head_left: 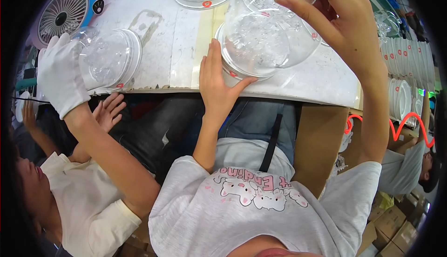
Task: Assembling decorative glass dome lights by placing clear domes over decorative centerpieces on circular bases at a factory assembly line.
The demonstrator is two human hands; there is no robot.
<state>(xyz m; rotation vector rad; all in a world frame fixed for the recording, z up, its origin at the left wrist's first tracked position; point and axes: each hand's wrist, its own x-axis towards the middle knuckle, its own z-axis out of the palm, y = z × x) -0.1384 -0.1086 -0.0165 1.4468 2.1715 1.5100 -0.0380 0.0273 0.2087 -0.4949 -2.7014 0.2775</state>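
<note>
A large clear dome cover [300, 54] hangs tilted over a round white base [226, 66] with clear, glittery pieces showing on it. My right hand [342, 26] pinches the dome near its small round top, thumb against fingers. Against the near left rim of the base rests my left hand [215, 77], its fingers stretched out and the thumb spread to the right. A red round sticker sits on the base's side by that hand. Whether the dome's lower edge touches the base, I cannot tell.
More white round bases [205, 3] stand at the back of the white table [181, 66]. On the left, a co-worker's gloved hand [63, 75] is at another domed base [132, 56], near a fan [60, 19]. Stacked white discs [405, 54] and a red coiled hose [409, 122] are at right.
</note>
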